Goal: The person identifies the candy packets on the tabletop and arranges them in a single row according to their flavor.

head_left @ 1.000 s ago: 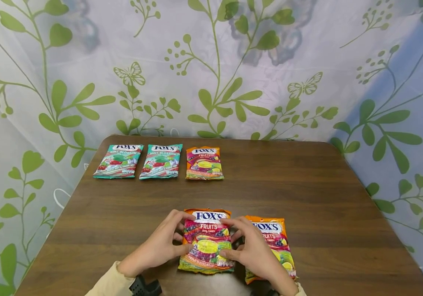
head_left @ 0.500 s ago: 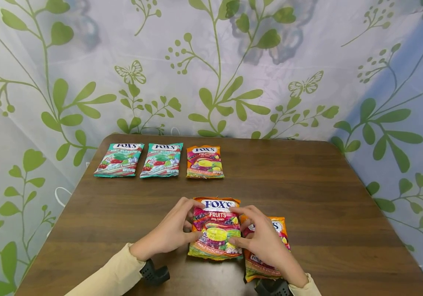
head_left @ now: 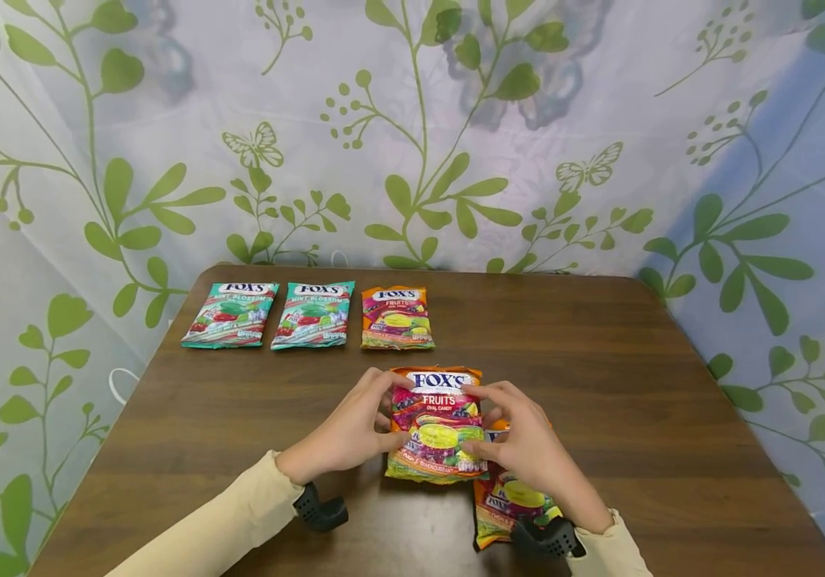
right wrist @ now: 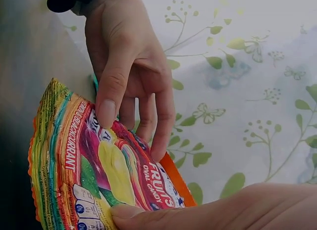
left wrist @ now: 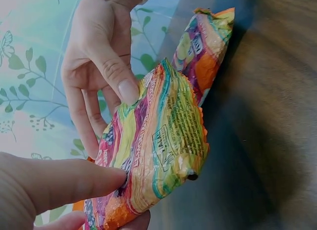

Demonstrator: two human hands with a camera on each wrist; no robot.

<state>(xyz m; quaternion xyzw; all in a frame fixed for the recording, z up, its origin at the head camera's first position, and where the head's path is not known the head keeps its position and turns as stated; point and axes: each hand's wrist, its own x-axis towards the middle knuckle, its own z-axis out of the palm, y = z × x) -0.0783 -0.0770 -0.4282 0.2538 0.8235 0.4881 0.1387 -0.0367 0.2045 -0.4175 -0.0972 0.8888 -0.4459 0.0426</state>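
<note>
Between both hands is an orange Fox's Fruits candy bag (head_left: pixel 435 425), its printed front facing up. My left hand (head_left: pixel 347 429) grips its left edge, and my right hand (head_left: pixel 527 441) grips the right edge. In the left wrist view the lower end of the candy bag (left wrist: pixel 171 141) stands off the table, with a thumb on its front from each side. The right wrist view shows the candy bag (right wrist: pixel 109 165) between the same two hands. A second Fox's Fruits bag (head_left: pixel 513 501) lies partly hidden under my right hand and wrist.
Along the table's far side lie two teal Mint Blossom bags, the left one (head_left: pixel 230 315) and the right one (head_left: pixel 313 315). To their right is another orange Fruits bag (head_left: pixel 398 319). A leaf-patterned cloth (head_left: pixel 455 160) hangs behind the brown table (head_left: pixel 600 353).
Both hands have carried the held candy bag away from the near edge and to the right. It now overlaps the view of the second Fruits bag's upper left part.
</note>
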